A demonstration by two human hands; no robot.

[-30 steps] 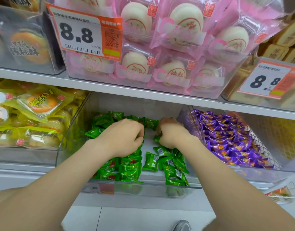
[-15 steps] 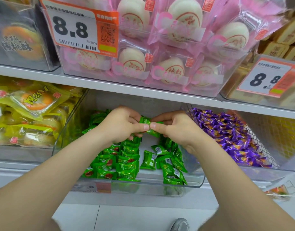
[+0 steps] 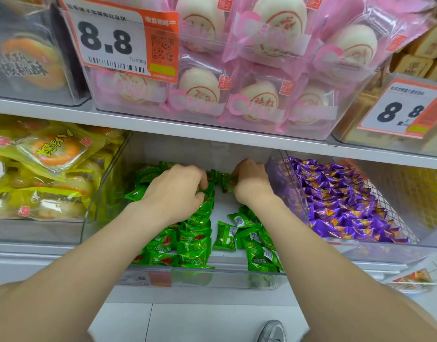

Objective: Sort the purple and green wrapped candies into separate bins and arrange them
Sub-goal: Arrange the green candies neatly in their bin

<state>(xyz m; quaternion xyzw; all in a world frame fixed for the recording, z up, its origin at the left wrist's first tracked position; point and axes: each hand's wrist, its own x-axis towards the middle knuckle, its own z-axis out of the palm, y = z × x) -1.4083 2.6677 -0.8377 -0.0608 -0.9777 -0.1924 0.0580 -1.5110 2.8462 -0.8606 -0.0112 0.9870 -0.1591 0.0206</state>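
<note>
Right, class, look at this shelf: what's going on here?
A person is working in the middle bin, which holds green candies. The left hand and right hand are at its back, fingers curled among the wrappers; whether either grips one is unclear. Near the front, the green candies lie in rough rows. The purple candies fill the right bin, with none seen among the green.

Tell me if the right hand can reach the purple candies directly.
Probably not directly: the right hand is down among the green candies, and the clear bin wall stands between it and the purple candies.
</note>
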